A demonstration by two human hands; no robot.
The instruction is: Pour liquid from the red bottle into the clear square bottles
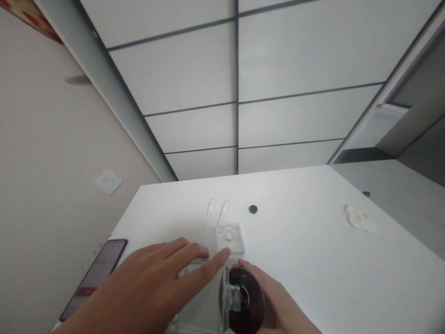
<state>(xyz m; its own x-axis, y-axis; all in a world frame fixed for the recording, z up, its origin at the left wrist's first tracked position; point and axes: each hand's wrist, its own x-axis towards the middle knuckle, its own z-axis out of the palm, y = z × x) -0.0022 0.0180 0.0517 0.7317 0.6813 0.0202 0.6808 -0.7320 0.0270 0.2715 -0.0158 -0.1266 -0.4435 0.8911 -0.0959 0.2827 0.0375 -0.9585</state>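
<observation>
My left hand (170, 273) is wrapped around a clear square glass bottle (205, 306), which is tipped on its side. The bottle's threaded neck points right, against a dark red round container (250, 308). My right hand (274, 292) holds that container from its right side, its fingers partly hidden behind it. Whether liquid passes between the two, I cannot tell. Just beyond my left index fingertip, a second clear square bottle (234, 243) stands on the white table (295, 260). Two clear pieces that look like pump tops (224, 208) lie behind it.
A small black cap (253, 209) lies toward the table's back. Crumpled white tissue (359, 220) is at the right, and a phone (97, 273) rests at the left edge. Past the right edge is another small dark round piece (366, 194). White panelled doors (194, 74) rise behind.
</observation>
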